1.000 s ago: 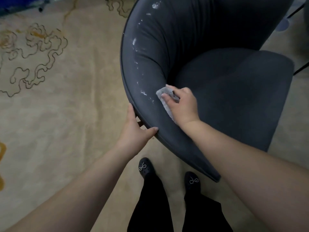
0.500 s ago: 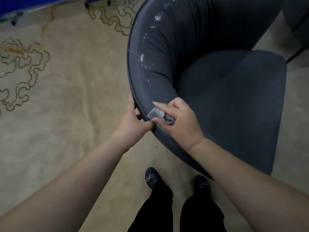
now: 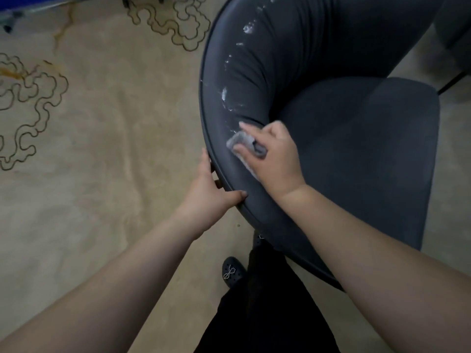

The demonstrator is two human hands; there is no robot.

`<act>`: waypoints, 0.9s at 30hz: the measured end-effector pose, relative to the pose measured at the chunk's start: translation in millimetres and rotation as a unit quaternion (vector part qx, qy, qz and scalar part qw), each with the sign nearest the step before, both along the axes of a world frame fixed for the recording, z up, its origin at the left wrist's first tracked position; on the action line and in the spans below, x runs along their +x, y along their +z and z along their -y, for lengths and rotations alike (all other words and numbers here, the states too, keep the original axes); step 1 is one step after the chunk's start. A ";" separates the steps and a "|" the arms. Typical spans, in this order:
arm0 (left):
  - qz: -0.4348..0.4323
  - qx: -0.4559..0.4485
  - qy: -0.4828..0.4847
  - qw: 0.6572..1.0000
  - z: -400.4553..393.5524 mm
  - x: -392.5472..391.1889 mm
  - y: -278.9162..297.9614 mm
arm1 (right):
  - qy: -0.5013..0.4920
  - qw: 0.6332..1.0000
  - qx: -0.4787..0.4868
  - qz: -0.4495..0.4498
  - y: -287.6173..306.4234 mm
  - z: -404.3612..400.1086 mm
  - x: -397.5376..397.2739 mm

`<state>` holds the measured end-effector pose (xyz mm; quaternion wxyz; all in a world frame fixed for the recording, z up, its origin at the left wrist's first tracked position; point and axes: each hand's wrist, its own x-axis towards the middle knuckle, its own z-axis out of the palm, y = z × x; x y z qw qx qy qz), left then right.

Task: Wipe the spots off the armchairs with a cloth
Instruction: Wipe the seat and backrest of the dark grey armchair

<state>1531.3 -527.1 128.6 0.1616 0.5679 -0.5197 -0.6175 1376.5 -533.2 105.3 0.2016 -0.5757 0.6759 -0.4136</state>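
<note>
A dark grey armchair (image 3: pixel 356 154) with a curved back fills the right of the view. White spots (image 3: pixel 225 94) run along the inner face of its back, from the top edge down to my right hand. My right hand (image 3: pixel 270 154) holds a small grey cloth (image 3: pixel 240 143) against the padded back just below the lowest spots, fingers curled over it. My left hand (image 3: pixel 211 192) grips the chair's outer rim, thumb on top and fingers underneath.
A beige carpet (image 3: pixel 102 149) with dark cloud-shaped outlines covers the floor to the left. My black shoe (image 3: pixel 230 272) and black trousers stand under the chair's edge. Part of a second dark chair (image 3: pixel 456 24) shows at the top right.
My right hand has slid the cloth from the chair's rim back up the inner face toward the spots. My left hand has kept its grip on the rim.
</note>
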 end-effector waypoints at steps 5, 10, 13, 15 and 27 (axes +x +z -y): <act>0.002 0.008 0.022 1.000 13.5 1.1 2.4 | -0.069 0.990 0.049 0.109 -2.8 46.1 -9.7; -0.008 -0.004 0.014 1.000 35.8 -2.6 10.0 | 0.069 0.996 -0.018 0.050 1.3 -12.4 -10.7; -0.005 -0.002 0.016 1.000 42.7 -2.4 12.4 | 0.120 0.992 -0.036 0.021 1.1 -7.9 -8.6; 0.006 0.011 0.022 1.000 45.1 -2.0 13.8 | 0.145 0.989 -0.042 -0.011 3.9 19.2 -4.3; 0.007 -0.008 0.018 1.000 67.8 0.8 12.5 | 0.148 0.988 -0.051 -0.001 1.1 30.4 -9.1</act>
